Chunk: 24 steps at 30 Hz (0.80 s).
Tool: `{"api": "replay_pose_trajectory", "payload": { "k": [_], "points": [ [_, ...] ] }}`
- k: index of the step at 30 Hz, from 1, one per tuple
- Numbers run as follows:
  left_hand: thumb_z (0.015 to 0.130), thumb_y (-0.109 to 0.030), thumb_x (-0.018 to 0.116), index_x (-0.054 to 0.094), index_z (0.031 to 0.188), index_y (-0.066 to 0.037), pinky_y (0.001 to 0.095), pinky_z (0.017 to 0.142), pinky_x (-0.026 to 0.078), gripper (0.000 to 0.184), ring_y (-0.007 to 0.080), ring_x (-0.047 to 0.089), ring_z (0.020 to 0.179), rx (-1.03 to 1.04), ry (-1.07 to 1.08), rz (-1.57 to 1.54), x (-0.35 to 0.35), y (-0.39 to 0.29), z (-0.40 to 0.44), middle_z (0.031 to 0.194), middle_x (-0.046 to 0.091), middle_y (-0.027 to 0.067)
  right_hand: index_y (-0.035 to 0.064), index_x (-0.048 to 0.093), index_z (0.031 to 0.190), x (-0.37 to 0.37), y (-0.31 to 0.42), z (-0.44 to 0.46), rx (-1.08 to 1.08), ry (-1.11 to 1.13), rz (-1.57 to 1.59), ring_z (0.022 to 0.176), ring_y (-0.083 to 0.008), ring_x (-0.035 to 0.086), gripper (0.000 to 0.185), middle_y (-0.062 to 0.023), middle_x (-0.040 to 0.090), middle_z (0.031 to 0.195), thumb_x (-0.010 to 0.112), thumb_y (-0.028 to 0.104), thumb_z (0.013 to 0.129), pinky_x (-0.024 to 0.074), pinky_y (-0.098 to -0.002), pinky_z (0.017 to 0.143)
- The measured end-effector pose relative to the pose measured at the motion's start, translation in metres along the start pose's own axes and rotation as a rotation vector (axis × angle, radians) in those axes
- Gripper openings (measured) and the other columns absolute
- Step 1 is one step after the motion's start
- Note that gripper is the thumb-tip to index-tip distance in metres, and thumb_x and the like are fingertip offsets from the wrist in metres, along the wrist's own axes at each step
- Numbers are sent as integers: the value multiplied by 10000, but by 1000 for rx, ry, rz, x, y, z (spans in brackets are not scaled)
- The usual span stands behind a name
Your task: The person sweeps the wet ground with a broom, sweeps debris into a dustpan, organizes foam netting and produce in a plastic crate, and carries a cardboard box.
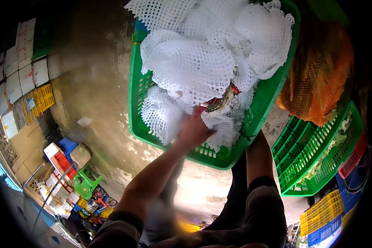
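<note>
A green plastic basket (132, 107) stands before me, heaped with white foam netting (190, 68). My left hand (193, 129) reaches over its near side into the netting, thumb apart from the fingers. Its fingertips are blurred beside a dark, reddish leafy piece (222, 100) lying among the nets. Loose foam netting (223, 130) lies just right of that hand. My right forearm (259, 159) rises to the basket's near right corner; the right hand's fingers are hidden behind the basket wall.
An orange mesh sack (314, 78) and green crates (318, 155) with leaf scraps stand on the right. Yellow crates (322, 213) lie below them. At left are stacked white boxes (25, 80), a yellow crate (43, 97) and a green stool (87, 182). The concrete floor (91, 82) looks wet.
</note>
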<state>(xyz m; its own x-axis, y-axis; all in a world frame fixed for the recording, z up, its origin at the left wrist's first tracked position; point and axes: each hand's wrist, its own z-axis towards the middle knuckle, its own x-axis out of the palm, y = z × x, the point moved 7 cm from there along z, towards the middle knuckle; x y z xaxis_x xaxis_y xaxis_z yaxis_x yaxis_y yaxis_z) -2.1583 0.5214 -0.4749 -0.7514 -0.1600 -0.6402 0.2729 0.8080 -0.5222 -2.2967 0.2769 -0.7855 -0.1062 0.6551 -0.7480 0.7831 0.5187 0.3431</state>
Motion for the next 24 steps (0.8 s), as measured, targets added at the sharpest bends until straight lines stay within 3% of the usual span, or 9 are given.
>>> {"api": "replay_pose_trajectory", "payload": {
  "k": [4,7,9,12,13,14,17,21,24],
  "points": [
    [770,-284,719,607,1229,-157,502,1050,339,490,432,321,1335,114,156,241,3,0,-19,1390,434,162,41,601,958,-2,-19,-9,84,-47,132,862,-367,637,368,-185,661,859,505,391,894,486,-424,750],
    [769,-246,724,662,1111,-135,520,1028,358,364,437,317,1339,108,-44,61,-19,-2,-39,1371,458,162,35,598,945,-19,-40,-51,203,-99,500,853,-365,638,374,-187,658,851,506,394,895,485,-423,746],
    [776,-201,718,666,1042,-101,475,988,409,289,387,453,1249,150,-207,-84,-37,-6,-57,1224,580,137,31,596,936,-51,-42,-100,213,-152,740,848,-364,639,379,-189,656,845,506,397,895,485,-423,743],
    [797,-202,696,670,1010,-76,420,906,470,250,305,604,1041,85,-229,-274,-63,-14,-81,1035,667,103,-2,570,917,-137,-16,-174,-90,-358,227,679,-391,584,400,-191,631,772,484,389,916,467,-460,647],
    [802,-214,692,671,1003,-77,414,885,478,244,303,607,1019,88,-247,-265,-77,-17,-90,1033,666,105,-4,538,945,-162,-11,-187,-57,-189,305,613,-303,571,325,-143,626,766,539,320,916,464,-398,568],
    [807,-226,688,673,995,-78,409,864,485,240,301,609,997,87,-264,-257,-85,-15,-99,1031,665,108,31,494,1006,-201,26,-219,128,-270,812,630,-127,570,308,-41,613,766,675,248,882,473,-251,533],
    [859,-270,632,661,1016,-106,403,790,507,230,325,626,902,25,-250,-250,-96,5,-129,1029,657,131,37,502,1018,-270,111,-271,85,-212,977,628,-112,570,232,-58,624,813,642,185,908,444,-225,538],
    [903,-306,535,622,1071,-104,449,788,505,277,377,632,900,-155,-152,-320,-156,12,-187,1040,652,161,-14,486,1197,-300,194,-313,40,-99,898,680,-128,606,409,-80,625,955,596,286,941,460,-236,547],
    [905,-387,510,604,1117,-99,469,831,490,370,387,628,938,-298,7,-212,-100,78,-253,1048,652,192,-39,531,1151,-287,184,-352,-22,-32,589,749,-189,620,399,-106,616,914,604,284,929,553,-283,642]
  ]
}}
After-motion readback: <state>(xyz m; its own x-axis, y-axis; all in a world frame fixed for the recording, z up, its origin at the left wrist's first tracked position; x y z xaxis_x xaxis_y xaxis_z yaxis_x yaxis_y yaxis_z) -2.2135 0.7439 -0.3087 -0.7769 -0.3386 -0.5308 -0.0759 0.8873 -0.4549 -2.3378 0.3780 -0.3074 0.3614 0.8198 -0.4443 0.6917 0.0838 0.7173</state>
